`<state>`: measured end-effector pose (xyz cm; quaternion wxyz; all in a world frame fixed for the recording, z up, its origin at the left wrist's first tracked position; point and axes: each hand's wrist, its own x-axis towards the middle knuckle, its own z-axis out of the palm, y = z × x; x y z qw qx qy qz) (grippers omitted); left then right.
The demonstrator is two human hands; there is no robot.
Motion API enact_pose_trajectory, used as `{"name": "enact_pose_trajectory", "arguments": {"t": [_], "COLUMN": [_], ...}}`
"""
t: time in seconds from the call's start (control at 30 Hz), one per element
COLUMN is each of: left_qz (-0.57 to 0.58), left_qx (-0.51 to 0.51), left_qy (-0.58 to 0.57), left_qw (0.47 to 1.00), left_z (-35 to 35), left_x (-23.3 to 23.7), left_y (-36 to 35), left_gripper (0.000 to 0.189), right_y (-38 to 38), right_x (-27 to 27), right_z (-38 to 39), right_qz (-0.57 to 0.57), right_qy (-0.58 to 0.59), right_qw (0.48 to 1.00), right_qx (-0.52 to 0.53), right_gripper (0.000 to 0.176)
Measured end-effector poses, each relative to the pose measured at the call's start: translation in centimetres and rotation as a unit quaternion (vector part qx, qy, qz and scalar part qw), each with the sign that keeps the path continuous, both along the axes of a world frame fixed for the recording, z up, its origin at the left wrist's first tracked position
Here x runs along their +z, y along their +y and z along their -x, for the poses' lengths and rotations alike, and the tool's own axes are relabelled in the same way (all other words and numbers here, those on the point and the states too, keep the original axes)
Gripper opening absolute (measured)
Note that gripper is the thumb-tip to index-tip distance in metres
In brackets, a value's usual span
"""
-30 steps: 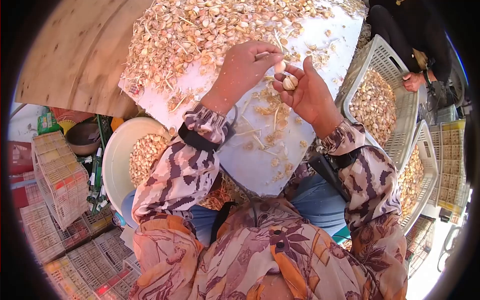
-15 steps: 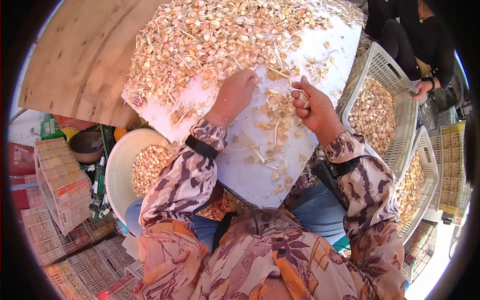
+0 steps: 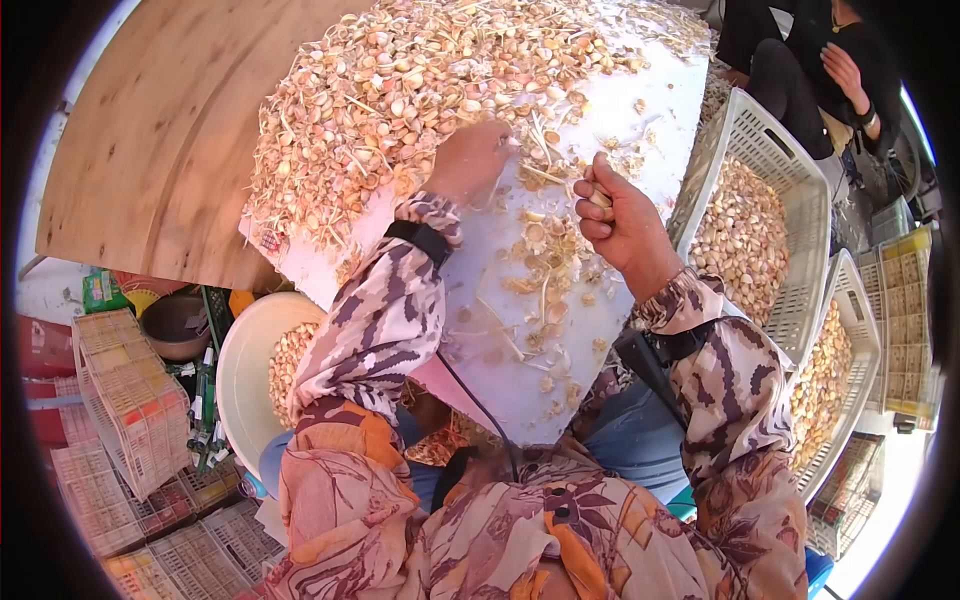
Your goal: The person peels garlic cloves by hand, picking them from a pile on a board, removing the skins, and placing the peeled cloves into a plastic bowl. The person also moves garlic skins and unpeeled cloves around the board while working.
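A heap of loose garlic cloves (image 3: 370, 130), mixed with dry skins and stalks, covers the far part of a white board (image 3: 500, 385). At the heap's near right edge is my left hand (image 3: 470, 165), smeared by motion; its fingers look curled together, and I cannot make out what is in them. My right hand (image 3: 628, 225) is closed over the board's right side, palm partly up, with a pale garlic clove (image 3: 600, 197) showing between thumb and fingers. Papery skins and stalk bits (image 3: 545, 260) lie on the board between and below both hands.
At left stands a pale basin (image 3: 240, 370) with cloves inside. Two white plastic crates (image 3: 815, 200) of cloves stand at right. Stacked crates (image 3: 130, 390) and a wooden board (image 3: 150, 150) are further left. Another person (image 3: 800, 90) sits at upper right.
My left hand has shifted slightly up and left against the heap. My right hand stays nearly in place, still closed. The other person's hand has left the crate rim and is raised.
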<state>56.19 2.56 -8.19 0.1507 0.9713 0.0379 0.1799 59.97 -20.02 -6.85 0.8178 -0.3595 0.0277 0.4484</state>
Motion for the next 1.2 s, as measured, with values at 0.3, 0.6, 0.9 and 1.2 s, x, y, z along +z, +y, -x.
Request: {"name": "enact_pose_trajectory", "arguments": {"t": [0.3, 0.6, 0.9, 1.2], "left_qz": [0.831, 0.503, 0.074, 0.113], "left_qx": [-0.126, 0.017, 0.135, 0.026], "left_qy": [-0.041, -0.085, 0.060, -0.096], "left_qw": [0.540, 0.860, 0.986, 0.989], "left_z": [13.2, 15.6, 1.4, 1.6], "left_x": [8.0, 7.4, 2.2, 0.7], "left_y": [-7.6, -11.3, 0.3, -0.3], "left_gripper": [0.021, 0.025, 0.025, 0.025], "right_y": [-0.3, 0.1, 0.2, 0.2], "right_x": [-0.9, 1.4, 1.0, 1.0], "right_z": [-0.2, 7.1, 3.0, 0.1], "right_qz": [-0.030, -0.003, -0.087, -0.013], "right_qy": [-0.015, 0.033, 0.004, -0.010], "right_qw": [0.999, 0.989, 0.989, 1.000], "right_qx": [0.039, 0.147, 0.117, 0.021], "right_gripper": [0.018, 0.029, 0.025, 0.023]}}
